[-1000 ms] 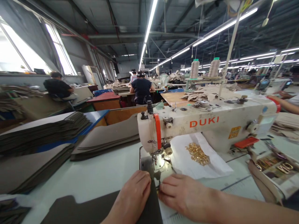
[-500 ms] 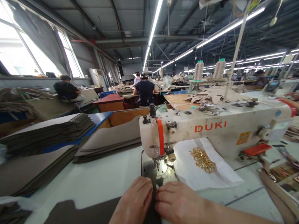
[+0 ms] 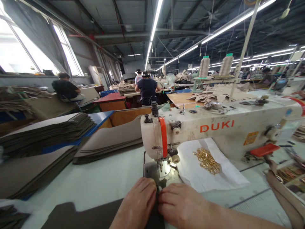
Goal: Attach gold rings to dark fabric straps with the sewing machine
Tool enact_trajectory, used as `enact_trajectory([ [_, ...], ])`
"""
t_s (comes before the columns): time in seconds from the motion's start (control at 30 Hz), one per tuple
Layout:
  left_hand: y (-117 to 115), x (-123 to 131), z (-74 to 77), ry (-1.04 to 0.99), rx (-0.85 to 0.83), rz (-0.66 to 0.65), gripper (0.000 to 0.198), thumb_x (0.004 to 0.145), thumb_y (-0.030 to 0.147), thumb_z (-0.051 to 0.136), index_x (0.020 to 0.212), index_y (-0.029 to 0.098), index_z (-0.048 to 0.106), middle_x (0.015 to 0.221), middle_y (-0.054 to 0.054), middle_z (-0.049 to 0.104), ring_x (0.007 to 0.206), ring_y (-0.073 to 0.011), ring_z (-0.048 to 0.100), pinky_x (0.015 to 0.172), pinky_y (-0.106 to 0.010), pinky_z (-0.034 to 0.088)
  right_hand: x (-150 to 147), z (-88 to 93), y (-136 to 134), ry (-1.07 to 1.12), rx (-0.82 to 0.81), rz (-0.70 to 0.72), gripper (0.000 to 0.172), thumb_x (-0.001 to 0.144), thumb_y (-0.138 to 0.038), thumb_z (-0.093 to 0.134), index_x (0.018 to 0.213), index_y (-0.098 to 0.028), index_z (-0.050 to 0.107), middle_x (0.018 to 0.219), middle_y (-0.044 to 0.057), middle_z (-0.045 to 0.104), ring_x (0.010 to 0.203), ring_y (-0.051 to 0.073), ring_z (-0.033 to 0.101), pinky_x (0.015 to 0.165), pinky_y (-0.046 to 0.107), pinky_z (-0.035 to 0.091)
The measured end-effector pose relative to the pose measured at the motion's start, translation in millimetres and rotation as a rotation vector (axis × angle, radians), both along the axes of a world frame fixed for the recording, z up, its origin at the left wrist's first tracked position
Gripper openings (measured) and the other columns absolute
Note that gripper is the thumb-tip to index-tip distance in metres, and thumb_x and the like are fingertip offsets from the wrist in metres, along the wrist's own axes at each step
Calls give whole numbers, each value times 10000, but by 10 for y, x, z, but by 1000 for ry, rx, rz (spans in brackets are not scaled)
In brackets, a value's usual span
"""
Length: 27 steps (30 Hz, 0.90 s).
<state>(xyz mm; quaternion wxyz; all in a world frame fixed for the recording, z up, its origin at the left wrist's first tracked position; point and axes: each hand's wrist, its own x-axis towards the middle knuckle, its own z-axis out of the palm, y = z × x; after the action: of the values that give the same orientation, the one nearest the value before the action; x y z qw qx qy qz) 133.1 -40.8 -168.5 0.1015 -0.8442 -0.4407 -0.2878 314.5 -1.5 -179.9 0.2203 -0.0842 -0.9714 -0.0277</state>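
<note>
Two hands, the left hand (image 3: 136, 203) and the right hand (image 3: 182, 205), are at one dark piece (image 3: 91, 217), bottom middle of the frame. It is flat, gray-brown, with a bumpy top edge. Both grips have curled fingers; I cannot tell if they pinch. One white sewing machine (image 3: 186, 130) and one gold ring heap (image 3: 207, 161) sit to the right.

Finding open desk (image 3: 111, 175) left of the sewing machine (image 3: 181, 136). Meeting stacked panels (image 3: 111, 137) farther back and gold-coloured pieces (image 3: 207, 161) to the right.
</note>
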Motion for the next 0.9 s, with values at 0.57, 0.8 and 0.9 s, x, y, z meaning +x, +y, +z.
enact_trajectory([
  [0.57,13,-20,22,-106,-4,-14,288,861,40,382,831,211,612,799,-18,698,723,-161,671,685,-268,590,-9,-10,3,-22,19,-137,71,881,-199,580,906,-133,595,953,63,618,878,188,535,839,320,450],
  [0.8,373,13,-12,-119,21,-65,253,882,88,413,790,204,619,771,-19,711,715,-172,683,667,-280,601,24,97,246,-100,53,-204,64,870,-196,613,860,-140,586,877,43,615,830,188,552,786,313,458],
  [0.9,482,0,-21,-122,22,-66,260,882,93,416,781,206,627,770,-19,716,721,-172,687,681,-288,601,26,100,305,-90,20,-221,58,878,-185,603,869,-132,581,916,47,620,863,184,558,801,301,457],
])
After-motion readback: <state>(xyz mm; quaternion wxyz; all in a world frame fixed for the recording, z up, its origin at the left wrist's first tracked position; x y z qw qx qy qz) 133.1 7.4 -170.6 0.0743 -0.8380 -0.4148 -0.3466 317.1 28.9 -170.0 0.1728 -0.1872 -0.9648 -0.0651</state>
